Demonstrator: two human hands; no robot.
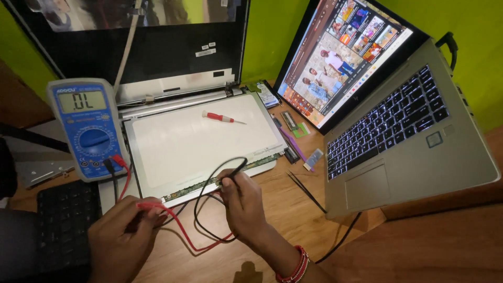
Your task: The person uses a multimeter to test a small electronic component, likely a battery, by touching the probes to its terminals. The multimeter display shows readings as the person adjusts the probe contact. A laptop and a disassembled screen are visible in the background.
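- Lime-green wall (272, 36) behind, matte and flat; below it a wooden desk (293, 220), warm brown with a smooth grain.
- Silver laptop (419, 157) at right, open and tilted; brushed-metal deck, backlit black keys, glossy screen showing colourful pictures. A black cable runs out from under its front edge.
- Dismantled laptop lid (157, 47) at rear left, dark inner shell with small white stickers and a pale flat ribbon hanging down it.
- Bare display panel (194, 141) lying flat at centre, matte white rectangle with a thin metal frame; a narrow green circuit strip (209, 184) runs along its near edge.
- Black keyboard (65, 220) at lower left, partly under the left forearm.
- Blue multimeter (91, 128), rounded rubbery case, grey display, round dial; it stands just left of the panel, red and black leads plugged at its base.
- Left hand (123, 236) closed around the red probe (152, 206), which lies nearly level, its tip pointing toward the panel's near corner; whether the tip touches is not clear.
- Right hand (243, 204), beaded red-and-white band at the wrist, fingers pinched on the black probe (234, 170); its tip sits at the circuit strip.
- Red and black leads loop loosely on the wood between the hands.
- Small screwdriver (220, 118), red handle with white band, resting on the panel.
- Black tweezers (306, 191) on the wood between panel and silver laptop.
- Small parts near the hinge: a green memory stick (289, 120), a purple strip, a pale blue tab.
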